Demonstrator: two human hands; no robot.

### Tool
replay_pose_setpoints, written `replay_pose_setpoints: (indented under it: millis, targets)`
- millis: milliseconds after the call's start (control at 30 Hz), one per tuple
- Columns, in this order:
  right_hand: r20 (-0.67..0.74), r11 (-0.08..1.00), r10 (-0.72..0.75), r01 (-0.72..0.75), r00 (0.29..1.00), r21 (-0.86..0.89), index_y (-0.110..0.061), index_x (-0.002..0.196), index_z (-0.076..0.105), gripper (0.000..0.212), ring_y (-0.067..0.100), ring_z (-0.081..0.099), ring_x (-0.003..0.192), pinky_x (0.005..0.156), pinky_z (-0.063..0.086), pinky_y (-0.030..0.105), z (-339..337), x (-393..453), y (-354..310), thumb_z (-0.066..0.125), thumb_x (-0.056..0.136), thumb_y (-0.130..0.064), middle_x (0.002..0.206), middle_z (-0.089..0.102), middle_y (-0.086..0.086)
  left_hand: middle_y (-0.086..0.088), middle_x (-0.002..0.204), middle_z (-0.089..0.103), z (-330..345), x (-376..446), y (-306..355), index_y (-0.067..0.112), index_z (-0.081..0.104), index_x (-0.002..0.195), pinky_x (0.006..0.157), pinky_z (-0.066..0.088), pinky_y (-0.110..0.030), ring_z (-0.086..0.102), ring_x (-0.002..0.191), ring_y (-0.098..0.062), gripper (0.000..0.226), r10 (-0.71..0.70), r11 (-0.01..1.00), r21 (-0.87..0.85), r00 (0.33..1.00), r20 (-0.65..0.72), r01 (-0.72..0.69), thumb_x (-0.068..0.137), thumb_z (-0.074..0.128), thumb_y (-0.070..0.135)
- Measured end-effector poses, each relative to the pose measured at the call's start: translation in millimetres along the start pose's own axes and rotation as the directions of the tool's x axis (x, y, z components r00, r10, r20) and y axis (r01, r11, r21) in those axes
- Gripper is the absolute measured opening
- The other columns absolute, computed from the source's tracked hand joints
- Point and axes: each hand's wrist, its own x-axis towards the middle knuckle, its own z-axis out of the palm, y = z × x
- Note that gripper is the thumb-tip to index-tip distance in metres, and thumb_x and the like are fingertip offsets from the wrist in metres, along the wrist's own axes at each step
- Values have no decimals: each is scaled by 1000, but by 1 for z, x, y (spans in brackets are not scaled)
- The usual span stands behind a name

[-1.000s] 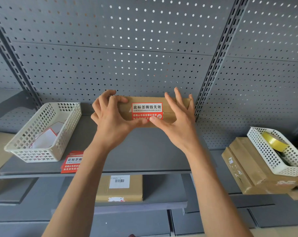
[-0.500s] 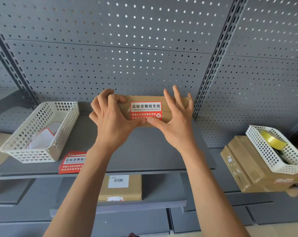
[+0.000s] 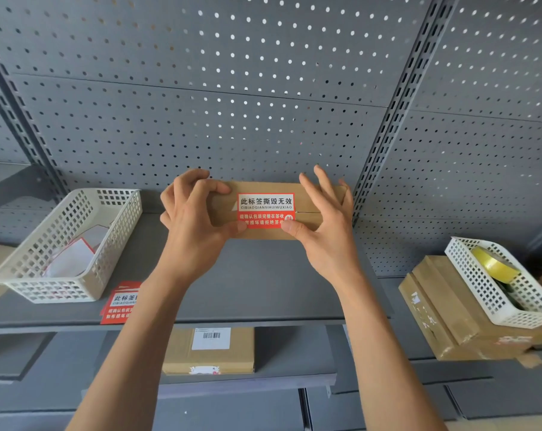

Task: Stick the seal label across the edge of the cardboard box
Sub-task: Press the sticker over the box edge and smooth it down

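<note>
Step in hand: pressing the label (image 3: 265,209) down over the box (image 3: 310,197) edge. Label sits mid-box, white half on top, red half folded onto the near face. Box rests on the shelf (image 3: 263,281), far side, against the pegboard. My left hand (image 3: 195,219) grips the box's left end, thumb on the label's lower left. Right hand (image 3: 322,225) is spread, thumb on the lower right corner. Next, I judge: rub outward, flatten corners.
</note>
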Motion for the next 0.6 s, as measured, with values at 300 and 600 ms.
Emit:
replay_pose_setpoints:
  millis: [300, 600]
  targets:
    - [29, 996, 7, -9, 1000, 84, -34, 147, 48, 67, 5, 5, 147, 116, 8, 27, -6, -1, 1, 76, 87, -21, 160, 25, -27, 21, 136, 33, -5, -1, 0, 35, 60, 112, 97, 25, -38, 24, 136, -14, 49, -2, 1000, -26, 1000, 28, 3, 72, 87, 25]
    - [35, 996, 5, -9, 999, 93, -33, 145, 49, 63, 7, 6, 149, 116, 9, 25, -7, -2, -1, 70, 90, -11, 160, 27, -26, 17, 139, 35, -7, -1, -1, 38, 57, 110, 98, 22, -37, 24, 137, -17, 49, -2, 999, -40, 999, 42, 3, 74, 86, 20]
